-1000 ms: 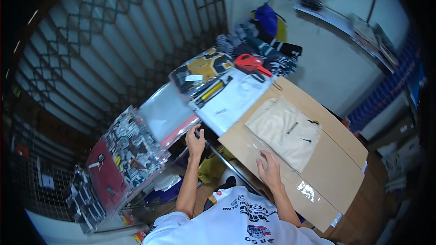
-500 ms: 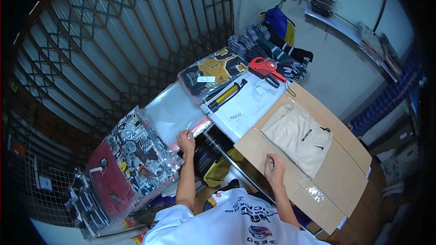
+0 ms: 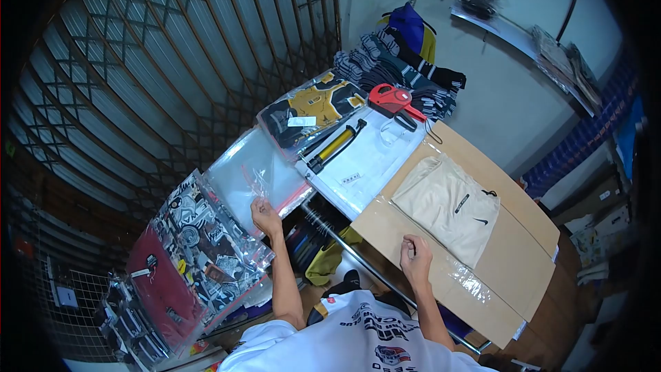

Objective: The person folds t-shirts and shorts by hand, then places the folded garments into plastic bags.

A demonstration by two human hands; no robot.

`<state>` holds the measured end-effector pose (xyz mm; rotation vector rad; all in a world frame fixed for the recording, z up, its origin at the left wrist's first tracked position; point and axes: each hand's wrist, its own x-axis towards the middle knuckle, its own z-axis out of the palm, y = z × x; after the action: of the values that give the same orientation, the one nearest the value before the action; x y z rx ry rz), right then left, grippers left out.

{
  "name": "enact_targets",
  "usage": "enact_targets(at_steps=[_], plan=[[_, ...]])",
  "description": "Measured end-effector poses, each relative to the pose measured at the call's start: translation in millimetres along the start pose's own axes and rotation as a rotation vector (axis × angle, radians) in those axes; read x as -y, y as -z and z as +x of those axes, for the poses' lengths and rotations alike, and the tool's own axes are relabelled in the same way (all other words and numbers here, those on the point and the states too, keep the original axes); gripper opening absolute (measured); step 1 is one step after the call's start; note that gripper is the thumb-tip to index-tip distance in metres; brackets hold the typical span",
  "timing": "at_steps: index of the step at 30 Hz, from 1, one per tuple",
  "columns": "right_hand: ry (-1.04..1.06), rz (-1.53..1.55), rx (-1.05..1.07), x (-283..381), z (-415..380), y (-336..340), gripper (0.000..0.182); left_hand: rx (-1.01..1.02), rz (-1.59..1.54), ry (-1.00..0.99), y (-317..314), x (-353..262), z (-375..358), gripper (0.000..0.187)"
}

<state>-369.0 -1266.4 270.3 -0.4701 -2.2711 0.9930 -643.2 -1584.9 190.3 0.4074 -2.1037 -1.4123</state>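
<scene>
My left hand (image 3: 266, 218) pinches the near edge of a clear plastic bag (image 3: 237, 178), which lies on a stack of similar bags and shows creases running up from the fingers. My right hand (image 3: 416, 259) hovers at the near edge of a cardboard sheet (image 3: 518, 272), fingers curled in with nothing visible in them. Beyond it, a folded beige garment (image 3: 444, 210) with dark logos and a black cord lies flat on the cardboard.
A yellow-and-black hand pump (image 3: 337, 148) and a red tag gun (image 3: 392, 100) rest on white packaging. Behind are a bagged yellow-black garment (image 3: 313, 111) and striped clothes (image 3: 385, 62). Bagged patterned (image 3: 206, 234) and maroon garments (image 3: 155, 275) lie left. A metal rail (image 3: 372, 269) runs in front.
My left hand has shifted slightly left, and the clear bag under it has become creased and pulled up. My right hand stays in place. The view has turned slightly.
</scene>
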Motion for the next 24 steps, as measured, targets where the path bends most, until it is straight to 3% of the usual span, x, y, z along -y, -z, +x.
enact_targets(at_steps=[4,9,10,12,17,24], plan=[[-0.010,-0.002,-0.004,1,1,3,0.016,0.031,-0.168,-0.022,-1,-33,-5,0.033],[-0.086,0.129,0.099,-2,2,17,0.016,0.407,-0.329,0.041,0,-112,-37,0.037],[-0.092,0.125,0.080,-1,1,24,0.016,0.424,-0.336,0.033,0,-131,-51,0.037],[-0.318,0.289,0.154,6,4,43,0.019,0.599,-0.262,-0.004,-4,-167,-84,0.041],[-0.320,0.298,0.066,-1,9,108,0.023,0.921,-0.259,0.014,-23,-214,-187,0.045],[-0.283,0.287,0.041,-45,21,194,0.050,1.271,-0.314,-0.052,-43,-242,-331,0.045]])
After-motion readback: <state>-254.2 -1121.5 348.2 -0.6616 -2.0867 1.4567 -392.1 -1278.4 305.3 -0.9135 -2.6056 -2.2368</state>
